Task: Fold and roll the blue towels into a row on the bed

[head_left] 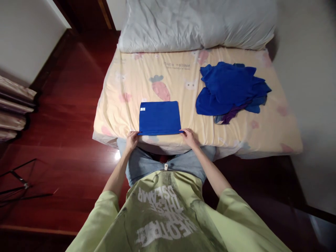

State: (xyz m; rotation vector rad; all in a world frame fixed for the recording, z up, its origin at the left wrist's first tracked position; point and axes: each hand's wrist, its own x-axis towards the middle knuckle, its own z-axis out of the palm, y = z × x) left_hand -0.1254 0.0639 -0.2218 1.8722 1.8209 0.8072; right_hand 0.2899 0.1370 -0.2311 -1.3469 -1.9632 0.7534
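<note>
A blue cloth (pixel 160 117) lies flat as a rectangle near the front edge of the bed, a small white tag at its far left corner. My left hand (pixel 132 139) pinches its near left corner. At the near right corner, the fingers of my right hand (pixel 188 135) are closed on the cloth. The near edge between my hands looks slightly rolled or doubled. To the right lies a loose pile of blue cloths (pixel 228 87), with a purple cloth (pixel 232 113) showing beneath it.
The bed (pixel 120 115) has a yellow patterned sheet. Grey-white bedding (pixel 199 24) lies across its far end. Black stand legs (pixel 23 183) rest on the red floor (pixel 68 140) at the left, near a curtain (pixel 13 105). A wall (pixel 312 87) borders the right side.
</note>
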